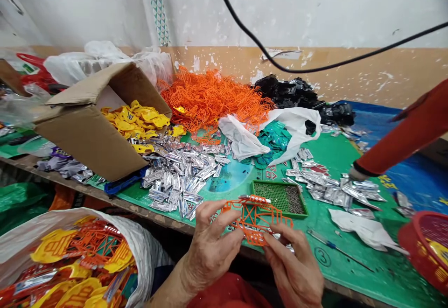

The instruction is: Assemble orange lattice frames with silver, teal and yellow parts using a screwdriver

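My left hand [219, 242] and my right hand [294, 261] hold an orange plastic lattice frame [250, 214] between them, over the front edge of the table. The fingers of my left hand pinch its left side, while my right fingers grip its lower right corner. Silver strips show along the frame's top and lower part. Just behind it lies a green tray [280, 198] with many small metal pieces, probably screws. A screwdriver [339, 249] with a blue and clear handle rests to the right of my hands.
Silver pieces [182, 172] lie heaped behind my left hand. A cardboard box [87, 135] spills yellow parts [140, 119]. Orange frames [213, 95] pile up by the wall. An orange-red tool [402, 135] hangs at right above a red basket [420, 247]. A white sack [140, 247] stands lower left.
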{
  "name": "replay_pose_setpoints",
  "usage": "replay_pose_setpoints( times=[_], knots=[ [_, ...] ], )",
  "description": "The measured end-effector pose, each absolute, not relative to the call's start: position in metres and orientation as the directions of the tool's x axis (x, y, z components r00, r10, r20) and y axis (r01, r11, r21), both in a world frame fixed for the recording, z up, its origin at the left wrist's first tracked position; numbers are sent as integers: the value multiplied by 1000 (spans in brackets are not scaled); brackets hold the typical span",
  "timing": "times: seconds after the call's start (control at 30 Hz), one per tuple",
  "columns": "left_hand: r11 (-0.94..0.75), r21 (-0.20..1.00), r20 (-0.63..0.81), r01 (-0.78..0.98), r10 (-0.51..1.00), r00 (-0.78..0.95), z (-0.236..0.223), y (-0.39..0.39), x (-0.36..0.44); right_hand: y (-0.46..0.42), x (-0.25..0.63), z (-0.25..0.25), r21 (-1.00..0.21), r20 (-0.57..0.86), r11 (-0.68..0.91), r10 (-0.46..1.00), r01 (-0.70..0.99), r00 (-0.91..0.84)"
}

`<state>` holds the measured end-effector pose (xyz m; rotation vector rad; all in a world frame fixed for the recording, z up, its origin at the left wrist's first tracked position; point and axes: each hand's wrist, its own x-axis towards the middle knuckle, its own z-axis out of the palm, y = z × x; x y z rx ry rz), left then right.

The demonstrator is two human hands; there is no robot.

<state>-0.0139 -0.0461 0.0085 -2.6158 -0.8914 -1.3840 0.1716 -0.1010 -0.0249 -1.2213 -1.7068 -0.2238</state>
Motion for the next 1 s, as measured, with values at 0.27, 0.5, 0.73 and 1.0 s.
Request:
replay_pose_setpoints(
  times=[0.27, 0.5, 0.73, 1.0],
  knots=[
    [-838, 328, 731, 437, 518, 445, 8, -44, -8, -100, 169, -32, -358, 789, 463, 615, 811, -3],
    [-842, 396, 721, 366, 532, 444, 7, -43, -8, -101, 165, -27, -469, 742, 431, 666, 771, 79],
    [-845, 463, 701, 269, 535, 472, 5, -40, -10, -101, 161, -25, -465, 740, 429, 669, 774, 73],
    [-857, 479, 709, 190, 505, 492, 2, -39, -11, -105, 158, -32, -388, 759, 409, 650, 826, 34]
  ],
)
